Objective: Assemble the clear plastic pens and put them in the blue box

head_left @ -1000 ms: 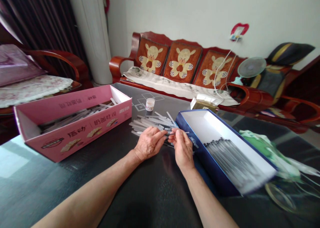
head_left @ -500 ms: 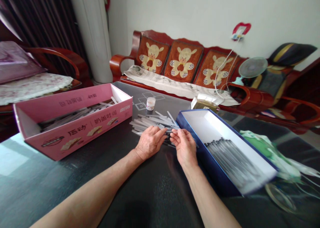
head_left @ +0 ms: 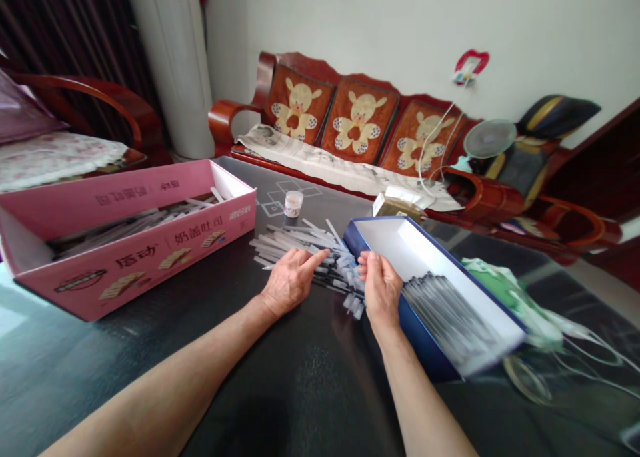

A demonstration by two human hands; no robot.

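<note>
The left hand (head_left: pixel 287 280) lies flat and open on a pile of thin pale sticks (head_left: pixel 295 238) on the dark table (head_left: pixel 300 377). The right hand (head_left: pixel 381 289) is just to the right of it, by the left wall of the blue box (head_left: pixel 425 340). Its fingers are bent over a few sticks, but the view is blurry there, so I cannot tell if it grips them.

To do this well, I think the flat hand should press the pile so it does not slide. The other hand should take only a few sticks at a time, all pointing the same way.

The blue box is white inside, and a neat row of dark sticks (head_left: pixel 450 313) lies in its near half. The pink box (head_left: pixel 150 263) on the left holds many loose pale strips (head_left: pixel 130 218). A little jar (head_left: pixel 293 203) stands beyond the pile.
</note>
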